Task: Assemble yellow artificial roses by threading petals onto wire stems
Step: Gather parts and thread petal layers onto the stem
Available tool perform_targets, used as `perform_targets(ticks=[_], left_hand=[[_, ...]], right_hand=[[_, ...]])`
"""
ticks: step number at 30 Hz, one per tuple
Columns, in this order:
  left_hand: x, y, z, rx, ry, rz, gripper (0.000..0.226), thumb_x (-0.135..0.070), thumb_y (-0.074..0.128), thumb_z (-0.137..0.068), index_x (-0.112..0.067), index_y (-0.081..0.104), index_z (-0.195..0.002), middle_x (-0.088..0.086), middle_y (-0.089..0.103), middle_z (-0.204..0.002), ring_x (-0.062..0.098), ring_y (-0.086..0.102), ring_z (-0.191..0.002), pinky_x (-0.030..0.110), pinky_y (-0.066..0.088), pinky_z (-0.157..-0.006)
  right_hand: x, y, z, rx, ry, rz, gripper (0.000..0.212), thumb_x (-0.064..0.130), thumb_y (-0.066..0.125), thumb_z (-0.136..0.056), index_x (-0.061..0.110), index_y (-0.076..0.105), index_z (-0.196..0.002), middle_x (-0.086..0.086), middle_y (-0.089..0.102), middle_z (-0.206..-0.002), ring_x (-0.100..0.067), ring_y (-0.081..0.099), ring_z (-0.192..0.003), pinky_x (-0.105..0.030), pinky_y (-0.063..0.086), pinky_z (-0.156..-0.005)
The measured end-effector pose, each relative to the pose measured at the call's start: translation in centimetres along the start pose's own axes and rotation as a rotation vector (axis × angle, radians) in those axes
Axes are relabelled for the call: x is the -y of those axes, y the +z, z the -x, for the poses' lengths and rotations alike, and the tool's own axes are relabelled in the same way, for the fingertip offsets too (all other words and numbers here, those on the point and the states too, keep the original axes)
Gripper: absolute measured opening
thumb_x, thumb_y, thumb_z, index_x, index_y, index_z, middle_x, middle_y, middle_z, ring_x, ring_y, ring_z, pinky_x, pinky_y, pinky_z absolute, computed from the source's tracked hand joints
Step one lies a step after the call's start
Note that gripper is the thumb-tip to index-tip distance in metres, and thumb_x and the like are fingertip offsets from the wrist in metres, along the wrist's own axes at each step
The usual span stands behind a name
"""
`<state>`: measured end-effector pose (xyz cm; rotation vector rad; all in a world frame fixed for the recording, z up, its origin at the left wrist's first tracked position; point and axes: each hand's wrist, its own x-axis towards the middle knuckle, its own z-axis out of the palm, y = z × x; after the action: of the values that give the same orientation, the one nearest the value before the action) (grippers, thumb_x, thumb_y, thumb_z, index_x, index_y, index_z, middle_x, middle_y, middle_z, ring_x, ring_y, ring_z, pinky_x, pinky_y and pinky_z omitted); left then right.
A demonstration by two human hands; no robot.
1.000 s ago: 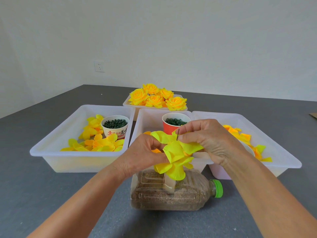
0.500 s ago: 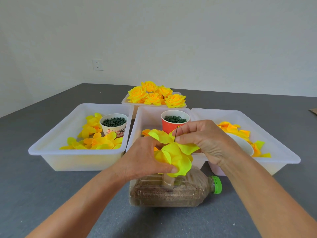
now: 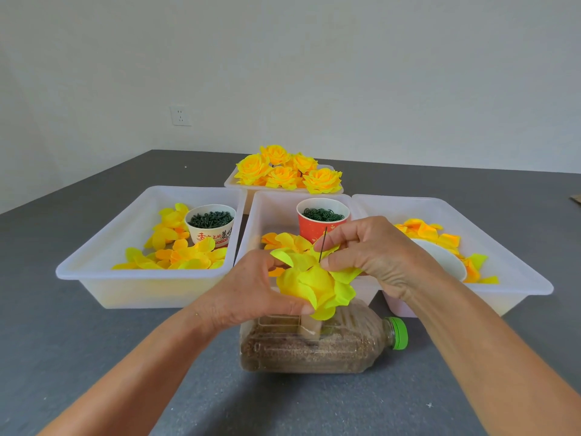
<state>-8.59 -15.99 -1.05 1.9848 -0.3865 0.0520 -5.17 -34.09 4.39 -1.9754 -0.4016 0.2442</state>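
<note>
A half-built yellow rose (image 3: 314, 286) of layered petals sits on a thin dark wire stem (image 3: 323, 243) that sticks up above it. My left hand (image 3: 251, 291) cups the petals from the left, thumb under the bloom. My right hand (image 3: 374, 253) pinches the top petal layer at the wire with thumb and forefinger. The flower hangs just above a sand-filled bottle (image 3: 317, 341) that lies on its side with a green cap (image 3: 398, 332).
Three white bins stand behind: the left bin (image 3: 103, 265) holds loose petals and a white cup of green parts (image 3: 210, 225), the middle has a red cup (image 3: 317, 220), the right bin (image 3: 515, 278) more petals. Finished roses (image 3: 286, 171) fill a far tray.
The lower petals, spread out a second ago, are now gathered into a tighter cup under my left hand. My right hand stays pinched at the wire.
</note>
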Motion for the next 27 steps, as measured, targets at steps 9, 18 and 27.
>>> perform_targets(ticks=[9,18,27], left_hand=[[0.6,-0.2,-0.1,-0.010,0.025,-0.004,0.042,-0.014,0.086,-0.063,-0.020,0.068,-0.100,-0.012,0.072,-0.099,0.001,0.064,-0.096,0.009,0.045,-0.080],[-0.2,-1.3,-0.1,-0.032,-0.033,0.267,0.034,-0.026,0.070,-0.069,-0.014,0.069,-0.101,0.000,0.072,-0.102,0.013,0.065,-0.100,0.023,0.049,-0.087],[-1.7,-0.1,-1.6,-0.230,-0.241,0.265,0.028,-0.022,0.075,-0.072,0.000,0.073,-0.090,0.011,0.073,-0.089,0.016,0.066,-0.083,0.025,0.051,-0.077]], right_hand=[[0.6,-0.3,-0.7,0.066,-0.023,0.162,0.023,-0.003,0.076,-0.068,0.016,0.073,-0.079,-0.003,0.068,-0.074,-0.008,0.055,-0.067,-0.023,0.048,-0.064],[0.9,-0.4,-1.1,0.109,0.005,0.210,0.023,-0.002,0.076,-0.068,0.019,0.073,-0.075,-0.005,0.069,-0.084,-0.015,0.058,-0.082,-0.037,0.052,-0.083],[1.0,-0.4,-1.0,0.126,0.015,0.206,0.022,-0.003,0.074,-0.070,0.016,0.074,-0.080,-0.005,0.070,-0.083,-0.014,0.057,-0.079,-0.032,0.050,-0.075]])
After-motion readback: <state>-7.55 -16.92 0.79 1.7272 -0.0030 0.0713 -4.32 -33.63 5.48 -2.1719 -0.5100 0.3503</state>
